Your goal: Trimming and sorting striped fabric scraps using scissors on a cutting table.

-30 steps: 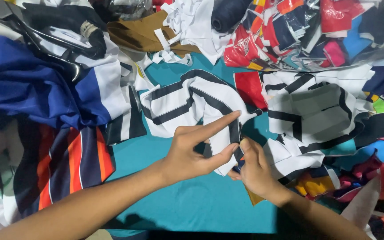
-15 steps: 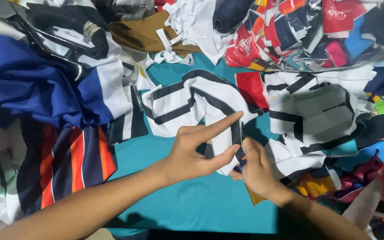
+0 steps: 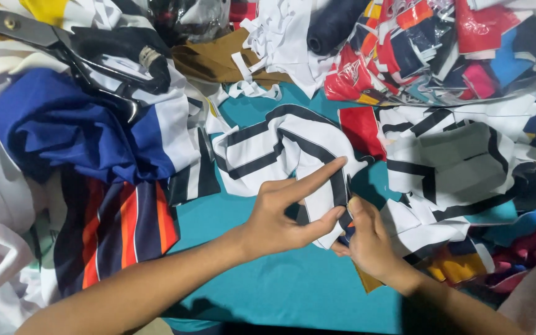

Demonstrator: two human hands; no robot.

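Note:
My left hand [image 3: 283,214] pinches the lower end of a white fabric piece with black stripes [image 3: 280,149], thumb under it and forefinger stretched along its top. My right hand [image 3: 367,239] meets the same end from the right, its fingers closed on the edge of the cloth. The piece lies over a teal cloth [image 3: 262,285] that covers the work surface. Whatever small dark thing sits between the fingers of my right hand is too hidden to name.
Large black scissors [image 3: 63,53] lie at the upper left on a blue and white garment [image 3: 82,133]. An orange, navy and white striped cloth [image 3: 119,232] is at the left. More black-striped white pieces [image 3: 448,167] lie right. A clear bag of coloured scraps [image 3: 442,46] is at the top right.
Both hands stay on the striped piece almost unmoved. The view has shifted slightly.

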